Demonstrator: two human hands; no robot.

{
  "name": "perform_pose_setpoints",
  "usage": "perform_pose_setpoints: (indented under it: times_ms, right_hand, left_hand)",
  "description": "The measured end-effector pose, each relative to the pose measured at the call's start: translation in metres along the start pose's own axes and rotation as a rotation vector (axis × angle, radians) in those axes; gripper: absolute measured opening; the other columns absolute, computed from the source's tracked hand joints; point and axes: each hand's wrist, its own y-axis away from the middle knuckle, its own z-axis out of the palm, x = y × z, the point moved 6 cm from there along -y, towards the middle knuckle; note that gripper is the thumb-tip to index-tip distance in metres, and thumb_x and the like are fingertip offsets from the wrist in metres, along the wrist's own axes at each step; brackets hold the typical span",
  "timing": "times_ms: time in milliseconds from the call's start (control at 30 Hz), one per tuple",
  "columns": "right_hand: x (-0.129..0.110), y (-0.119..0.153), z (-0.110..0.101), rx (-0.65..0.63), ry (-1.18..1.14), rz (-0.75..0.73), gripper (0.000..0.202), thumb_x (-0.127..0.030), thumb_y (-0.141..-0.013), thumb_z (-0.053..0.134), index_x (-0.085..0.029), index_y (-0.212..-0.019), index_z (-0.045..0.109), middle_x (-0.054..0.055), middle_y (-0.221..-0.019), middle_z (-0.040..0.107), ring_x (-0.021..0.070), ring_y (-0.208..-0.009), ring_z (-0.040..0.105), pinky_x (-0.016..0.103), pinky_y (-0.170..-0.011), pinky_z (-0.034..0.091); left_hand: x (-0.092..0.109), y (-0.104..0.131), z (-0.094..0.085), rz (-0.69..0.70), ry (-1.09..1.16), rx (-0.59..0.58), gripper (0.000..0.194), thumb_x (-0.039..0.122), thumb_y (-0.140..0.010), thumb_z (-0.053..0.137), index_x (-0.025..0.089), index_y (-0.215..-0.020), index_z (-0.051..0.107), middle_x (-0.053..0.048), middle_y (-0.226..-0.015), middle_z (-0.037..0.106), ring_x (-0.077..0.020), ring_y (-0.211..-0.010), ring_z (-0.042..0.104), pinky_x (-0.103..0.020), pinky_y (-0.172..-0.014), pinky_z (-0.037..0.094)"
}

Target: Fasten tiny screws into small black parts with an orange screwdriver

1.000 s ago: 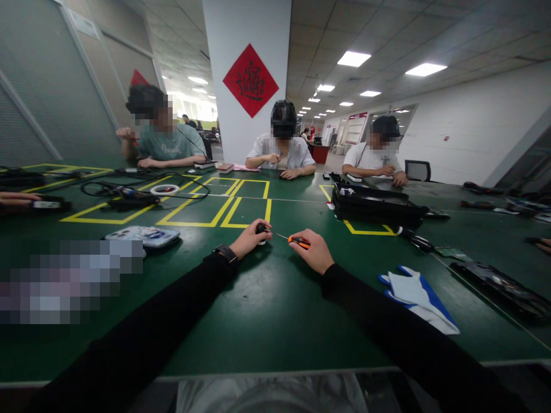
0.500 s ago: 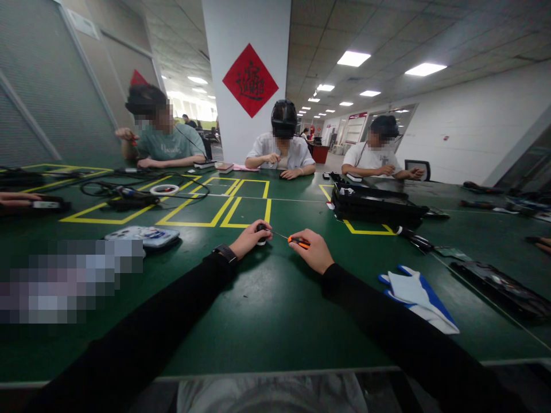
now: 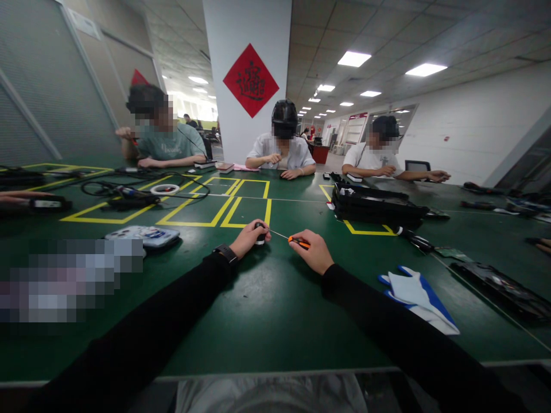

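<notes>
My left hand (image 3: pixel 248 240) is closed around a small black and white rounded piece (image 3: pixel 260 234), whose exact kind I cannot make out. An orange and black screwdriver (image 3: pixel 298 242) sits in the closed fingers of my right hand (image 3: pixel 316 250). Its thin metal shaft points left, and the tip meets the small piece at my left fingertips. Both hands are over the green table (image 3: pixel 258 321), near its middle. My left palm and part of the small piece are hidden by the fingers.
A blue and white glove (image 3: pixel 417 295) lies right of my right arm. Beyond it is a black opened device (image 3: pixel 501 287). Black cases (image 3: pixel 374 205) are stacked farther back. A phone-like object (image 3: pixel 144 236) rests at left, near cables (image 3: pixel 129 195). Several people sit opposite.
The small piece has tilted slightly in my left fingers, while the screwdriver stays almost where it was. The person at the far right has stretched one hand outward.
</notes>
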Motion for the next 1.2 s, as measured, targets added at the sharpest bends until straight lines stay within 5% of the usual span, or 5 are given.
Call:
perform_pose_setpoints:
  times_ms: [733, 1200]
  right_hand:
    - [-0.002, 0.0005, 0.001, 0.0, 0.021, -0.037, 0.017, -0.032, -0.078, 0.056, -0.019, -0.085, 0.064, 0.003, -0.082, 0.062, 0.014, -0.076, 0.054, 0.027, -0.072, 0.039]
    - [-0.0008, 0.001, 0.0008, -0.007, -0.018, -0.004, 0.019, -0.034, -0.079, 0.054, -0.018, -0.086, 0.063, 0.004, -0.083, 0.061, 0.0137, -0.074, 0.054, 0.026, -0.07, 0.042]
  left_hand:
    - [0.0011, -0.0004, -0.0009, 0.053, -0.039, -0.045, 0.005, 0.015, -0.062, 0.045, 0.014, -0.065, 0.049, 0.0, -0.054, 0.056, -0.0087, -0.045, 0.049, -0.021, -0.047, 0.037]
    - [0.0077, 0.0032, -0.0012, 0.069, -0.005, 0.011, 0.006, 0.018, -0.065, 0.048, 0.015, -0.069, 0.05, 0.002, -0.053, 0.052, -0.0078, -0.044, 0.047, -0.02, -0.047, 0.036]
